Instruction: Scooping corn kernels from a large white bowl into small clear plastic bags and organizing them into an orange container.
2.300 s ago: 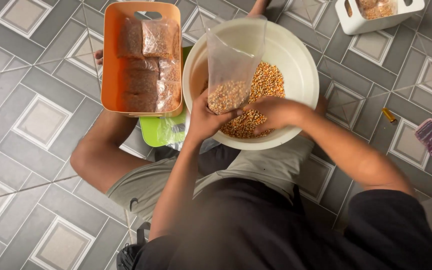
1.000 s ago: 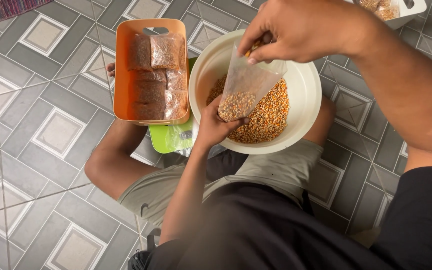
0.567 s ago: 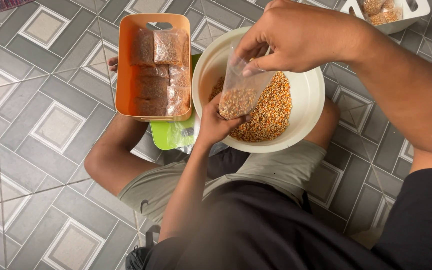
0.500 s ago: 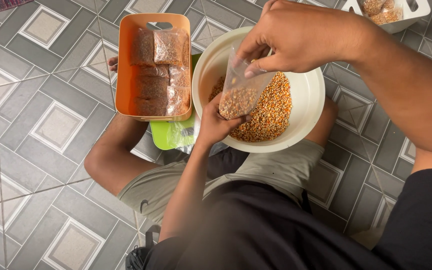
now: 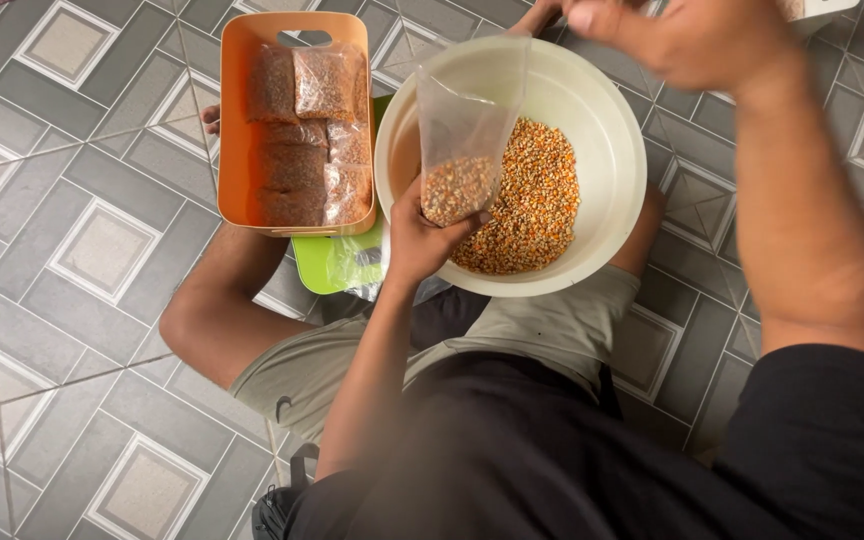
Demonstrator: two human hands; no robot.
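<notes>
Clear plastic bag [image 5: 464, 140], upright, mouth open at top, bottom part filled with mixed orange and pale grain; it stands over the left side of the bowl [image 5: 612, 110]. Bowl is round, cream, resting on the person's lap, with a heap of the same grain [image 5: 532, 205] in its near half. Left of it, an orange tray [image 5: 232, 130] on the tiled floor [image 5: 72, 240] holds several filled, sealed bags [image 5: 307, 140] stacked in rows. A green flat thing [image 5: 327, 262] sits just near of the tray, partly hidden. Left hand [image 5: 422, 235] is closed around the bag's filled bottom, fingers wrapped from below. Right hand [image 5: 692, 40] is raised above the bowl's far rim, blurred, fingers loosely curled, touching nothing visible; apart from the bag.
</notes>
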